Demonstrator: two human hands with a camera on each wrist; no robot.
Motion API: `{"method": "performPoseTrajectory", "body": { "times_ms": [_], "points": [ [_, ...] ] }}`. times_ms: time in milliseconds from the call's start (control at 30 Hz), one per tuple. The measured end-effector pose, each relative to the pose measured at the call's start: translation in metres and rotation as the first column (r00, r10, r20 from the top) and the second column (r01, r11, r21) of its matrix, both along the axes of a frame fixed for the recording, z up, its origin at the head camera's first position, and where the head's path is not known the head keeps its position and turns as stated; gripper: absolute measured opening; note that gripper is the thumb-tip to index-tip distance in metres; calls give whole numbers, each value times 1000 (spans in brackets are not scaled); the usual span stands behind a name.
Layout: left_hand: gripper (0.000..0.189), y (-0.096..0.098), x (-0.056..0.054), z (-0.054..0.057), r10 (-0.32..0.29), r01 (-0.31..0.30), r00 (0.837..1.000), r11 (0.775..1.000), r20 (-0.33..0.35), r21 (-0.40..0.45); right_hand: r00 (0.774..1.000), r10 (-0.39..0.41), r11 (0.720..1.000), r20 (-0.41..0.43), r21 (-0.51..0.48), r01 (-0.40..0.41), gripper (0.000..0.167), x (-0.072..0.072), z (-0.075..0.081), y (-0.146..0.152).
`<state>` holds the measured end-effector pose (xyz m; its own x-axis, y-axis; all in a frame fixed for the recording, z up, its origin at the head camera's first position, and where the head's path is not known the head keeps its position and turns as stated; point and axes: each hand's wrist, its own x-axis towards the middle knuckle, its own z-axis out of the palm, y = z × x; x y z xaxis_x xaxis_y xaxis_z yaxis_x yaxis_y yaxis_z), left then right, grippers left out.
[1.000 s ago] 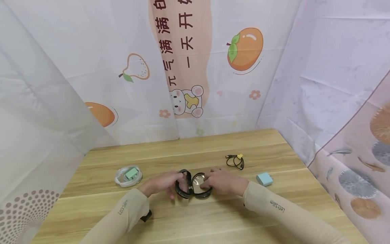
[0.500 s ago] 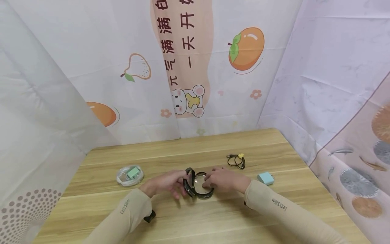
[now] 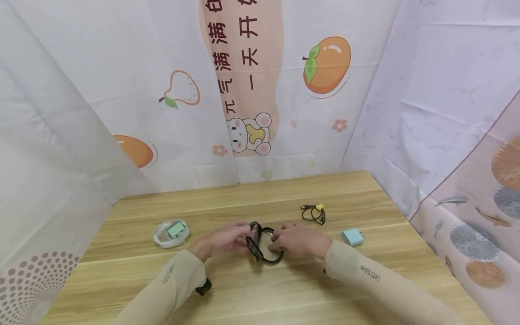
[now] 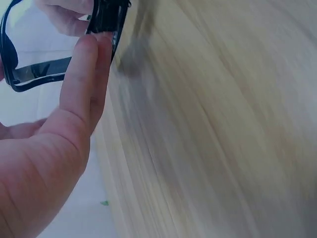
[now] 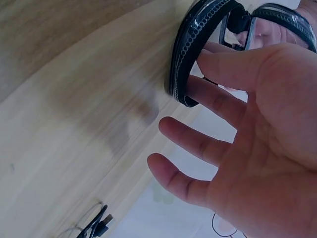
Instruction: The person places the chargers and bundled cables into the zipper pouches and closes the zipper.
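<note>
A small round black zip case is held between the hands near the middle of the table, its two halves partly unfolded. One half has a see-through panel. My left hand grips the left half, which is tilted up; in the left wrist view the fingertips press on its black edge. With thumb and forefinger my right hand pinches the rim of the other half, while its remaining fingers stay extended. Zip teeth run along the black rim in the right wrist view. The inside is mostly hidden.
A coiled white cable with a green charger lies on the left. Beyond the right hand is a black cable with a yellow tie. A light blue plug charger sits farther right. Printed cloth hangs behind the wooden table.
The case's left half has been tilted up and brought rightward over the other half by the left hand. My right hand has stayed nearly in place on its half.
</note>
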<state>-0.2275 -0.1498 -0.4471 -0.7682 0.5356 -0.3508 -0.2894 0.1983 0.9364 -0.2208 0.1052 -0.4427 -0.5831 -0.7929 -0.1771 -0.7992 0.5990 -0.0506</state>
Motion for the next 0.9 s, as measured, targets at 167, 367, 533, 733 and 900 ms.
{"method": "performPoseTrajectory", "body": {
  "times_ms": [167, 367, 533, 733, 900],
  "points": [
    [40, 3, -2, -3, 35, -35, 999, 999, 4, 0, 1000, -11, 1000, 2, 13, 11, 43, 4, 0, -1],
    [42, 5, -2, -8, 48, -48, 999, 999, 18, -19, 1000, 3, 1000, -18, 18, -2, 40, 6, 1, 0],
    [41, 4, -1, -10, 37, -37, 999, 999, 5, -32, 1000, 11, 1000, -9, -5, -11, 36, 5, 1, -2],
    [48, 2, 2, -11, 5, -5, 1000, 998, 0, -61, 994, 19, 997, 111, -74, -10, 29, -3, -3, 0],
    [54, -1, 3, -9, -42, 42, 999, 999, 17, -26, 981, 100, 986, 169, -153, -74, 28, -7, 2, 8]
  ]
}}
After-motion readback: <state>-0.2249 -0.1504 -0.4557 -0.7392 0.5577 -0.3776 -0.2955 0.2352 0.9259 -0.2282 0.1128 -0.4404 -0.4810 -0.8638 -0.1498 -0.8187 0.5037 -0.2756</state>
